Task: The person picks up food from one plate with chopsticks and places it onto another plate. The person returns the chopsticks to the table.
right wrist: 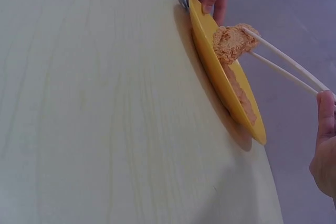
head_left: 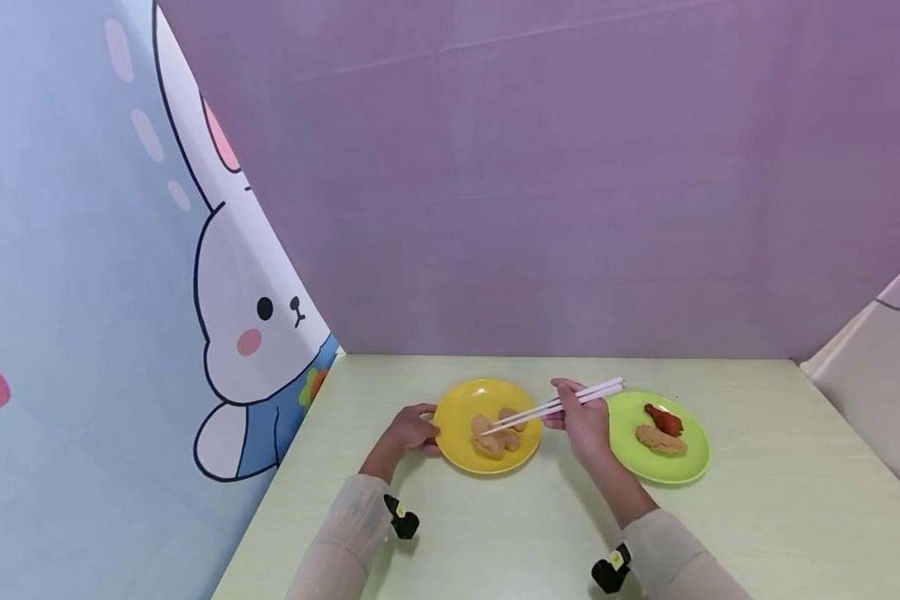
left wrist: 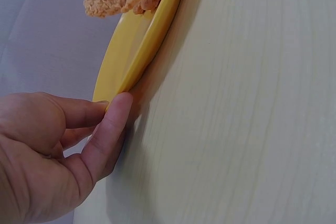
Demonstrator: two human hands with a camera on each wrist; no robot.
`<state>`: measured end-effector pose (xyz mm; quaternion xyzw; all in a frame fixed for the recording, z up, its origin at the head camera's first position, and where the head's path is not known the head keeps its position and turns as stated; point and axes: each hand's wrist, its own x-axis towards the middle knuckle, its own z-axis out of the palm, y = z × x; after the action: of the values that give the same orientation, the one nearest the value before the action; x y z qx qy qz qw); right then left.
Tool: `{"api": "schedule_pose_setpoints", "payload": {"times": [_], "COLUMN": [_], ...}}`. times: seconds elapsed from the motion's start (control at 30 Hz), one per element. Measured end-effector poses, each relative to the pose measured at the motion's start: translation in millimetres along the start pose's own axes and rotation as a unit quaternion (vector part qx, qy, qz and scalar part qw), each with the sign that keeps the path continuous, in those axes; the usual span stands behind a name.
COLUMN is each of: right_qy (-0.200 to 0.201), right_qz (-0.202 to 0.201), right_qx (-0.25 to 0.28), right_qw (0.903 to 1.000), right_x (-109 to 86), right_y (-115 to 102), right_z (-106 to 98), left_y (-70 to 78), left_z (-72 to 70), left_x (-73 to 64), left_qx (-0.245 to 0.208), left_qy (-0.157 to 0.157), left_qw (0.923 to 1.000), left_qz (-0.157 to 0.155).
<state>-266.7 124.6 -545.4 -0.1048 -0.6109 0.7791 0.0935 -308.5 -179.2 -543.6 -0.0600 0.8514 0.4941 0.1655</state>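
Note:
My left hand (head_left: 414, 429) pinches the left rim of a yellow plate (head_left: 453, 408), thumb and fingers on either side of the edge. Several pieces of breaded fried chicken lie on that plate. In my right hand (head_left: 588, 429) is a pair of white chopsticks (head_left: 528, 415), slanting down to the left over the plate. Their tips meet one fried chicken piece (right wrist: 231, 41), which stands up above the plate's surface in the right wrist view. Another piece (right wrist: 239, 93) lies lower on the plate, partly behind the rim.
A green plate (head_left: 630, 462) stands to the right, partly behind my right hand. It bears a breaded chicken piece (head_left: 660, 440) and a reddish drumstick (head_left: 665, 419). The pale table (head_left: 495, 533) ends at a purple backdrop (head_left: 555, 208), with a rabbit-print wall (head_left: 232, 358) at left.

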Motion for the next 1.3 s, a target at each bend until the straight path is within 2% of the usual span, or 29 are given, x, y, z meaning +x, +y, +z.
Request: {"api": "schedule_pose_setpoints", "payload": {"times": [0.33, 0.7, 1.1, 1.3], "right_qy": [-0.005, -0.001, 0.001, 0.015], "right_qz": [-0.002, 0.004, 0.016, 0.003], "right_qx": [0.013, -0.014, -0.011, -0.027], "right_qw": [0.9999, 0.9999, 0.9998, 0.9995], "right_x": [-4.4, -5.2, -8.3, -11.6], "right_y": [4.5, 14.8, 12.0, 8.2], "right_z": [10.1, 16.2, 15.8, 16.8], "left_y": [-2.4, -2.6, -1.0, -1.9], "left_z": [-0.7, -0.7, -2.0, -1.8], "left_x": [2.6, 3.3, 4.2, 3.1], "left_qx": [0.001, 0.006, 0.004, 0.002], "left_qy": [-0.005, -0.008, -0.007, -0.005], "left_qw": [1.0000, 0.9999, 0.9997, 0.9998], "left_qz": [-0.004, -0.012, -0.025, -0.018]}}
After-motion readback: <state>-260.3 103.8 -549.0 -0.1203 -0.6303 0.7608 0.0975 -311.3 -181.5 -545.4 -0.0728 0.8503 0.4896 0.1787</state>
